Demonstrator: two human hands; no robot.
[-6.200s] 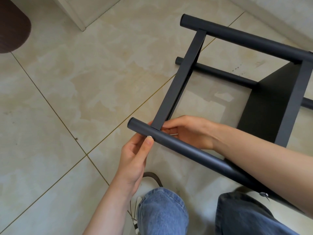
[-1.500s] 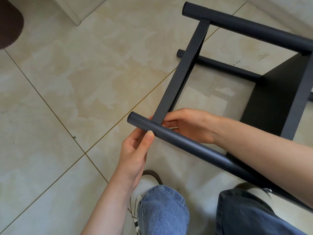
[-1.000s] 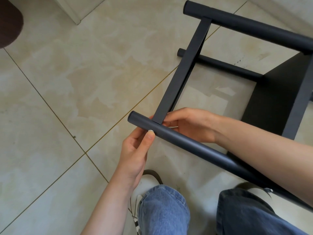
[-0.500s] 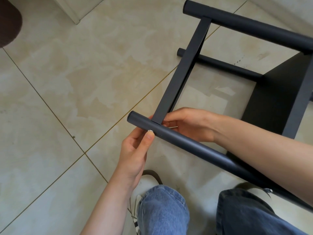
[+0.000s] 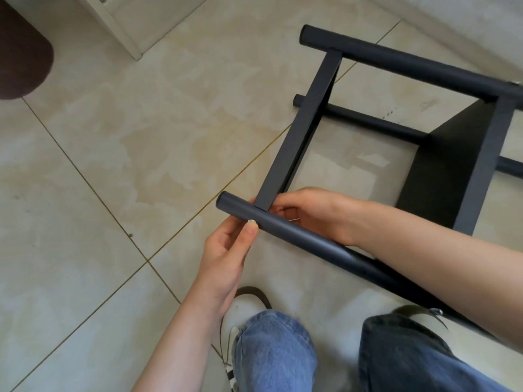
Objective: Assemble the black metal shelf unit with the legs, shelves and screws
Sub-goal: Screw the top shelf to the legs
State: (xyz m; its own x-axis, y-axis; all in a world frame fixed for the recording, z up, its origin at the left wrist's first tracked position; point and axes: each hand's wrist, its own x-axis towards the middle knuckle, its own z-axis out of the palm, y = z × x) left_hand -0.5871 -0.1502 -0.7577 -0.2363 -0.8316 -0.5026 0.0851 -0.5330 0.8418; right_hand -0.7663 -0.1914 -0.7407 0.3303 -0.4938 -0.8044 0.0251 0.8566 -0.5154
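Note:
The black shelf unit lies on its side on the tiled floor. My left hand (image 5: 223, 261) grips the near leg (image 5: 300, 236) close to its open end, thumb on top of the tube. My right hand (image 5: 317, 213) reaches behind that leg, where the end shelf (image 5: 297, 131) meets it. Its fingers are curled and pinch a thin silver piece (image 5: 294, 220); I cannot tell whether it is a screw or a key. The far leg (image 5: 410, 66) is up in the air. Another leg (image 5: 368, 120) lies on the floor. A second shelf (image 5: 458, 165) stands on edge at the right.
My knees in blue jeans (image 5: 274, 352) and a white shoe (image 5: 243, 309) sit just below the near leg. A dark brown rounded object (image 5: 19, 60) is at the top left. A white door frame (image 5: 119, 26) is at the top. Bare tiles stretch to the left.

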